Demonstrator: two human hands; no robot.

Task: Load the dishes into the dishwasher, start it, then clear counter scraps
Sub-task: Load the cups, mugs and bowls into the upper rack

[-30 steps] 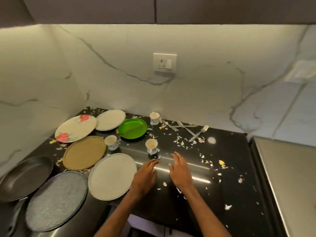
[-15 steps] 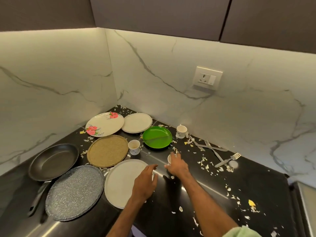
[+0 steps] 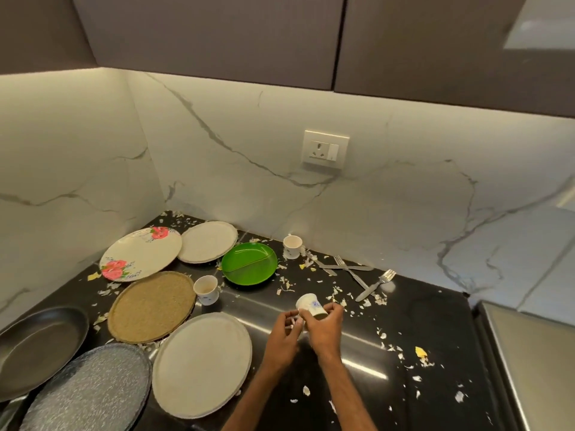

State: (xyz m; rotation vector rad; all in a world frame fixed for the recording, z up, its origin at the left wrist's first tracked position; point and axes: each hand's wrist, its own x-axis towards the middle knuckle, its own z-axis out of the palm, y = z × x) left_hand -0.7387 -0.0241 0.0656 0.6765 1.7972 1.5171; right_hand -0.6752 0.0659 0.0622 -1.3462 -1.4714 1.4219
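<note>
My right hand [image 3: 325, 328] grips a small white cup [image 3: 311, 307] with a blue print, lifted off the black counter [image 3: 420, 312] and tipped to the left. My left hand [image 3: 284, 332] reaches to the cup's near side and its fingertips pinch the cup there. Two more cups stand on the counter, one [image 3: 206, 289] by the brown plate [image 3: 152, 307] and one [image 3: 292, 246] near the wall. A green divided plate [image 3: 250, 267], a flowered plate [image 3: 140, 253], two cream plates [image 3: 208, 246] [image 3: 202, 363] and a grey speckled plate [image 3: 90, 390] lie flat.
A dark frying pan [image 3: 37, 346] sits at the far left. Forks and a knife [image 3: 357, 273] lie crossed near the back wall. White and yellow scraps [image 3: 420, 353] are scattered over the counter. A steel surface [image 3: 529, 353] adjoins the counter at right. Cabinets hang overhead.
My right hand took hold of the cup in the counter's middle and lifted and tipped it. My left hand rose from the plate's edge to meet it. The camera tilted up.
</note>
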